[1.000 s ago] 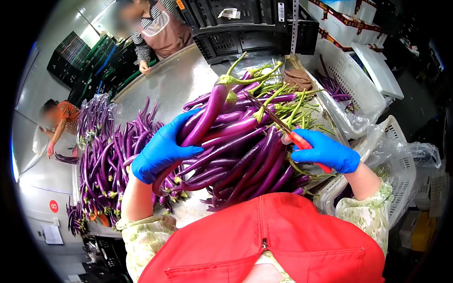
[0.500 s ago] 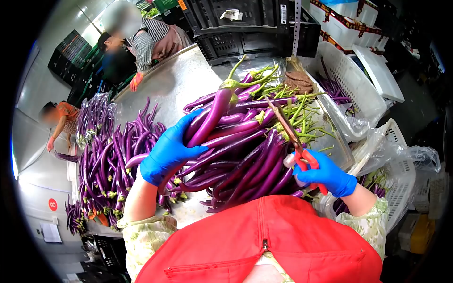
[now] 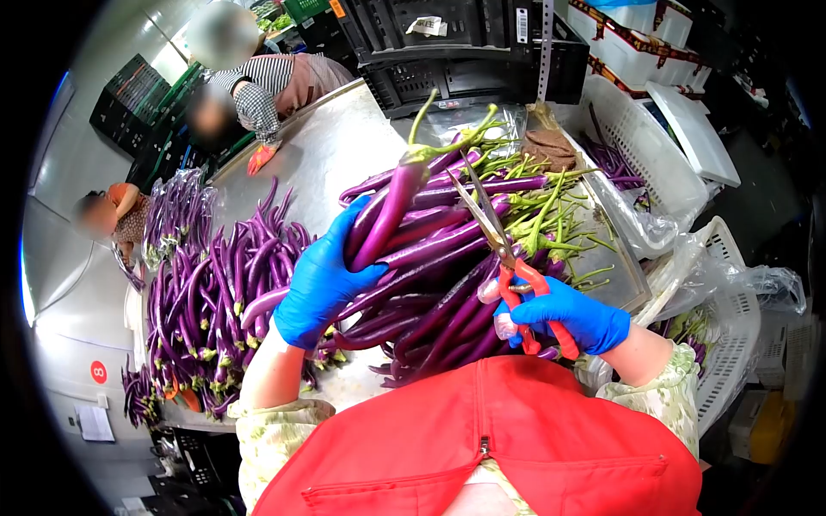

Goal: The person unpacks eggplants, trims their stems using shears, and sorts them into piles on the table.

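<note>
My left hand [image 3: 323,288], in a blue glove, is wrapped round a few purple eggplants [image 3: 389,211] whose green stems point up and right. My right hand [image 3: 575,316], also gloved in blue, holds red-handled scissors [image 3: 499,236] with their blades parted. The blade tips are just right of the held eggplants' stem ends. Under both hands lies a heap of eggplants [image 3: 439,301] with long green stems [image 3: 551,215] toward the right. Another pile of eggplants [image 3: 202,297] is to the left on the metal table [image 3: 323,138].
Black crates [image 3: 447,77] stand at the table's far side, near a brown cloth [image 3: 549,148]. White baskets [image 3: 645,133] with plastic film are on the right. A co-worker in a striped top [image 3: 268,77] leans over the far left edge; another person [image 3: 120,211] is beyond the left pile.
The scissors have swung upright, opened, and come left toward the held stems. My left hand has shifted slightly right with the eggplants. The striped co-worker has bent forward.
</note>
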